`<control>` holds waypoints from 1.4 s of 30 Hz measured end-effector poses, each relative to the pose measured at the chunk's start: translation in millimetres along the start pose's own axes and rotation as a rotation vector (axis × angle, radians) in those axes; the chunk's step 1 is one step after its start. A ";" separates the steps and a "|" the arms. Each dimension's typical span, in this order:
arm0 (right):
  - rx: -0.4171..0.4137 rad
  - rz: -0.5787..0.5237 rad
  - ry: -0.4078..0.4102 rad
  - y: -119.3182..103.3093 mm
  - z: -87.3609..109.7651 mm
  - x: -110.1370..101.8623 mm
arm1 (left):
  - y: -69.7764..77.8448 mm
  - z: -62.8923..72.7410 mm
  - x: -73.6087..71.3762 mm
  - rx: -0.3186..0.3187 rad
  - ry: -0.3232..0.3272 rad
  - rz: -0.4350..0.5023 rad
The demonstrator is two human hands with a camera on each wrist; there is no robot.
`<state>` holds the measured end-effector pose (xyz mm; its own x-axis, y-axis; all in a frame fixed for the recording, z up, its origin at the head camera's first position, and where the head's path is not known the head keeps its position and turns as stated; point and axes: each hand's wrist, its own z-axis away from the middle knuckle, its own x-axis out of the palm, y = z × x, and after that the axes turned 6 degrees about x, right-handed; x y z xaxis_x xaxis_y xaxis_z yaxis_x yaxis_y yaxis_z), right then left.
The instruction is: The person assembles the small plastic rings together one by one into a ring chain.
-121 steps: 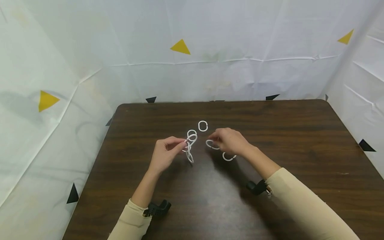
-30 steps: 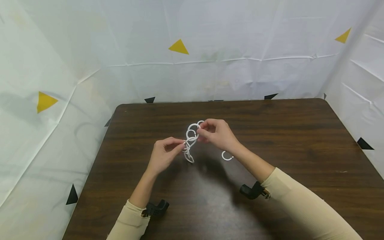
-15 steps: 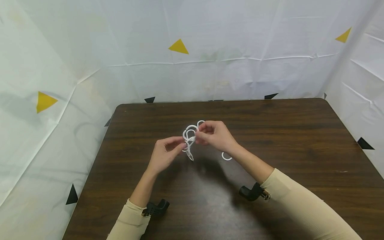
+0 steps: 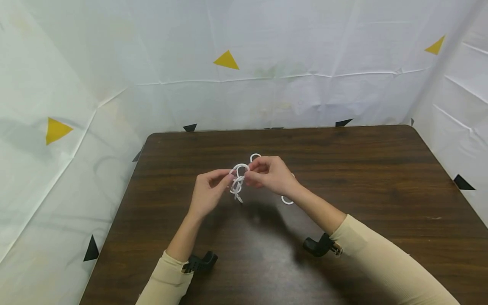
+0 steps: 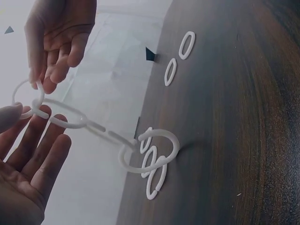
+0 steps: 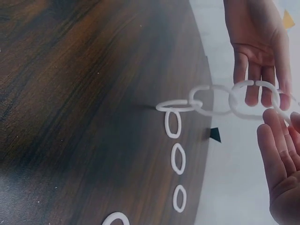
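Observation:
My left hand point(image 4: 209, 190) pinches the upper part of a short chain of white plastic links point(image 4: 237, 186) between thumb and fingers. The lower links hang above the tabletop. My right hand point(image 4: 272, 173) pinches a further white link point(image 5: 15, 89) and brings it against the top of the chain, so the fingertips of both hands almost meet. In the right wrist view, small gaps show in the oval chain links point(image 6: 213, 114). Whether the right hand's link is hooked through the chain cannot be told, as fingers cover the contact.
Loose white links lie on the dark wooden table point(image 4: 362, 178): one link point(image 4: 254, 155) behind the right hand and another link point(image 4: 287, 202) under the right wrist. More loose links point(image 6: 178, 159) show in the wrist views. White sheeting point(image 4: 286, 51) surrounds the table's back and sides.
My right hand has taken a loose link off the table and carried it left to the chain. Over the last second, it has moved closer to my left hand, which stays nearly still.

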<state>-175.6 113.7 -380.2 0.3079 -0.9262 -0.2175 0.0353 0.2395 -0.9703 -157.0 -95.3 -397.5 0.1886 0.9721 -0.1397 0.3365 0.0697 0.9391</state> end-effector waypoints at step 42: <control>-0.546 1.115 -0.003 87.5 -16.1 -2.4 | -31.8 0.6 -3.3 0.037 0.018 0.048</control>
<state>-188.5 132.2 -466.3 -0.0823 -0.2939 -0.9523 -0.6467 0.7428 -0.1734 -167.7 -100.8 -427.1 0.1889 0.9779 -0.0893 0.3612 0.0154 0.9324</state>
